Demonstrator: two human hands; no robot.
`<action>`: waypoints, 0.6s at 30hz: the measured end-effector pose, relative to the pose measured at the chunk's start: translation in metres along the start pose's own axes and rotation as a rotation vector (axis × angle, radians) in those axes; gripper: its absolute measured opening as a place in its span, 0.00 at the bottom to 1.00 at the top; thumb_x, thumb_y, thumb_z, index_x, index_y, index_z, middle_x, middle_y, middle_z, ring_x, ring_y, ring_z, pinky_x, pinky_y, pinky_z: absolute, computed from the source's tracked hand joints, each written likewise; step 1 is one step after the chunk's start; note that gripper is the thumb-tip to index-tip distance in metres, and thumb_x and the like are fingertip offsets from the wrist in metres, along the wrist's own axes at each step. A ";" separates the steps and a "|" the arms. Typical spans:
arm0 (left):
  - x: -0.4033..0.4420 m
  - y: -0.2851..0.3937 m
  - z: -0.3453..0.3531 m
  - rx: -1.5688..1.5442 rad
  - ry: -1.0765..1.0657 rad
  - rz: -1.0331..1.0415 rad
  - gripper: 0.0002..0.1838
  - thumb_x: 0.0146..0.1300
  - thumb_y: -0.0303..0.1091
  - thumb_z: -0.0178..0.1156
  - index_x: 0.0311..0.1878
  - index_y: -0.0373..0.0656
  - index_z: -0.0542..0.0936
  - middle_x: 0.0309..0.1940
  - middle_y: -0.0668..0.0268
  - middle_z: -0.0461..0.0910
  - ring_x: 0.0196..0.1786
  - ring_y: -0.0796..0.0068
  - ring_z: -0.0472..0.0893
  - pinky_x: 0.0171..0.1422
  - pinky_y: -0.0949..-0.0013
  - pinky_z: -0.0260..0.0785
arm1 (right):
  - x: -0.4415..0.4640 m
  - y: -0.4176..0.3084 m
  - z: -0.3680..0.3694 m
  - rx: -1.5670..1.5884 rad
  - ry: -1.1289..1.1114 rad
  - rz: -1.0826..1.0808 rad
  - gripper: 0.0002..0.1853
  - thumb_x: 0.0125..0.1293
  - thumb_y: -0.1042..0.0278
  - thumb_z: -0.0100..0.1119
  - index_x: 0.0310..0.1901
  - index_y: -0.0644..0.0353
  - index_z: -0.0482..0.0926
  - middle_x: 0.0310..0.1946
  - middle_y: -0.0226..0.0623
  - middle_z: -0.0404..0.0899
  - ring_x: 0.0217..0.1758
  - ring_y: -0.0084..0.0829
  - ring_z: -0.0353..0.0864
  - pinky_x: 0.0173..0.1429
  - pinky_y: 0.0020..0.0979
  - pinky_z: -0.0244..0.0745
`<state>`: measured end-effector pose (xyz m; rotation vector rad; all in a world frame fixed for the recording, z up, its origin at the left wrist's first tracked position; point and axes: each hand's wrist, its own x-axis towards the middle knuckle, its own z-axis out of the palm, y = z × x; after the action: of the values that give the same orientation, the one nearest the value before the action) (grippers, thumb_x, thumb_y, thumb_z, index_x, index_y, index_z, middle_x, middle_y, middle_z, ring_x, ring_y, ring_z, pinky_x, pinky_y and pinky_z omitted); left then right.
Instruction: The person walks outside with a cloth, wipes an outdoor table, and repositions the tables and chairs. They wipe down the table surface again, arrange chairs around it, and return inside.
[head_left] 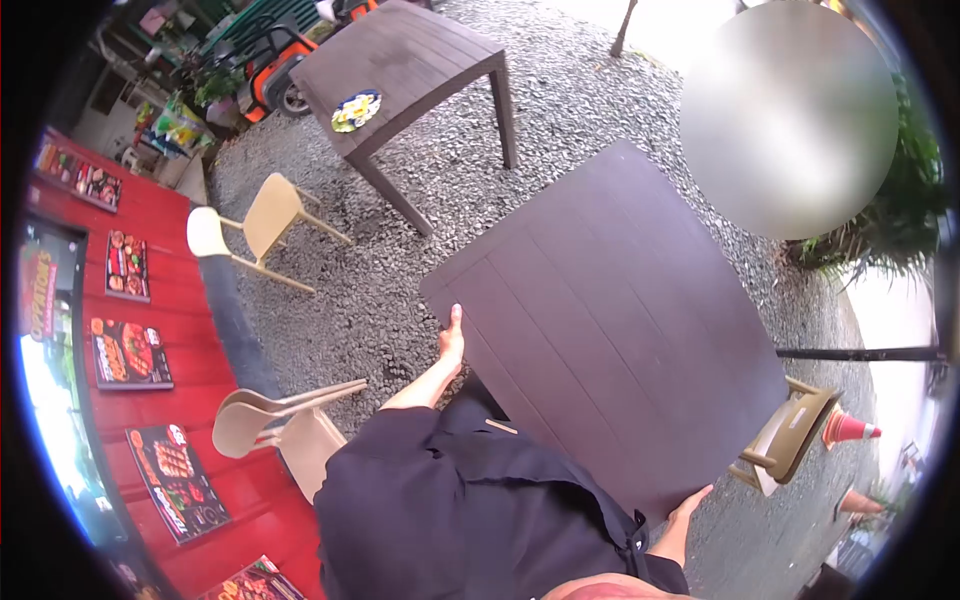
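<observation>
A dark brown plank-top table fills the space in front of me, its top set at an angle across the view. My left hand grips its near left edge, thumb on the rim and fingers mostly hidden beneath. At the near right corner my right hand is closed on the edge, its thumb showing at the top. The table's legs are hidden under the top. A tan chair stands close against the table's right side.
Another brown table behind holds a patterned yellow-and-white item. Cream chairs and beige chairs stand left, by a red wall with food posters. Gravel covers the ground. An orange cone is at right.
</observation>
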<state>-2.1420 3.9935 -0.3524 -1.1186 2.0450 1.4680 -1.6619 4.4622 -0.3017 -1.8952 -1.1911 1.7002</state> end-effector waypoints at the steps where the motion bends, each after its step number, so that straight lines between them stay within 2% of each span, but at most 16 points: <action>1: 0.000 -0.001 0.001 0.005 0.011 -0.005 0.53 0.46 0.78 0.48 0.47 0.25 0.75 0.45 0.48 0.77 0.50 0.62 0.75 0.55 0.64 0.65 | 0.005 -0.002 -0.002 0.019 -0.016 -0.009 0.51 0.56 0.22 0.30 0.67 0.63 0.51 0.68 0.39 0.50 0.70 0.39 0.49 0.71 0.39 0.43; 2: -0.003 -0.006 0.001 0.010 0.023 -0.016 0.53 0.46 0.78 0.48 0.48 0.25 0.74 0.45 0.48 0.77 0.49 0.62 0.75 0.55 0.64 0.65 | 0.007 -0.002 -0.006 0.016 0.007 -0.019 0.51 0.56 0.22 0.30 0.67 0.63 0.51 0.68 0.40 0.51 0.70 0.39 0.50 0.71 0.38 0.43; 4: -0.004 -0.010 -0.002 -0.055 0.014 0.093 0.50 0.47 0.77 0.47 0.41 0.28 0.78 0.38 0.53 0.79 0.43 0.68 0.76 0.49 0.65 0.67 | 0.012 -0.006 0.000 0.007 0.038 -0.044 0.52 0.55 0.22 0.32 0.67 0.64 0.51 0.68 0.40 0.52 0.69 0.39 0.51 0.71 0.38 0.44; 6: -0.003 0.002 0.002 -0.023 0.070 0.027 0.47 0.48 0.77 0.46 0.31 0.29 0.80 0.27 0.58 0.79 0.33 0.69 0.76 0.41 0.63 0.67 | 0.010 -0.004 0.007 0.045 0.106 -0.014 0.52 0.54 0.22 0.34 0.64 0.67 0.56 0.65 0.41 0.57 0.67 0.39 0.56 0.70 0.36 0.49; 9: 0.008 0.010 0.004 0.064 0.145 0.022 0.46 0.49 0.77 0.46 0.23 0.30 0.79 0.19 0.61 0.76 0.25 0.70 0.73 0.33 0.63 0.65 | 0.006 -0.006 0.018 0.055 0.177 -0.008 0.52 0.54 0.22 0.36 0.62 0.70 0.60 0.63 0.42 0.61 0.64 0.39 0.60 0.69 0.35 0.52; 12: -0.003 0.018 0.005 0.073 0.231 0.172 0.48 0.48 0.77 0.45 0.19 0.28 0.77 0.13 0.62 0.72 0.21 0.70 0.71 0.29 0.63 0.64 | -0.008 -0.015 0.027 -0.062 0.279 0.057 0.51 0.55 0.23 0.37 0.61 0.70 0.61 0.63 0.42 0.62 0.65 0.39 0.61 0.69 0.35 0.52; 15: -0.003 0.003 0.000 0.265 0.503 0.474 0.43 0.51 0.69 0.52 0.48 0.30 0.68 0.41 0.51 0.71 0.46 0.58 0.70 0.49 0.58 0.64 | 0.005 -0.008 0.017 -0.194 0.347 0.164 0.50 0.56 0.24 0.34 0.66 0.64 0.53 0.67 0.40 0.54 0.69 0.40 0.53 0.70 0.39 0.48; 16: -0.012 0.020 0.003 0.316 0.593 0.590 0.45 0.52 0.67 0.54 0.57 0.30 0.65 0.50 0.47 0.70 0.55 0.55 0.69 0.56 0.56 0.64 | 0.013 -0.008 0.014 -0.089 0.215 0.092 0.50 0.57 0.24 0.34 0.66 0.65 0.54 0.67 0.41 0.55 0.68 0.40 0.54 0.70 0.39 0.49; 18: -0.046 0.068 -0.009 0.515 0.602 0.541 0.44 0.51 0.52 0.63 0.65 0.37 0.55 0.59 0.47 0.61 0.63 0.52 0.60 0.63 0.55 0.57 | 0.025 -0.002 -0.003 0.117 -0.042 -0.049 0.49 0.57 0.25 0.35 0.65 0.66 0.55 0.66 0.41 0.56 0.68 0.40 0.56 0.69 0.38 0.50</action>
<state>-2.1657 4.0120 -0.2756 -0.8850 3.0932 0.7215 -1.6612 4.4835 -0.3160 -1.7561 -1.1186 1.7515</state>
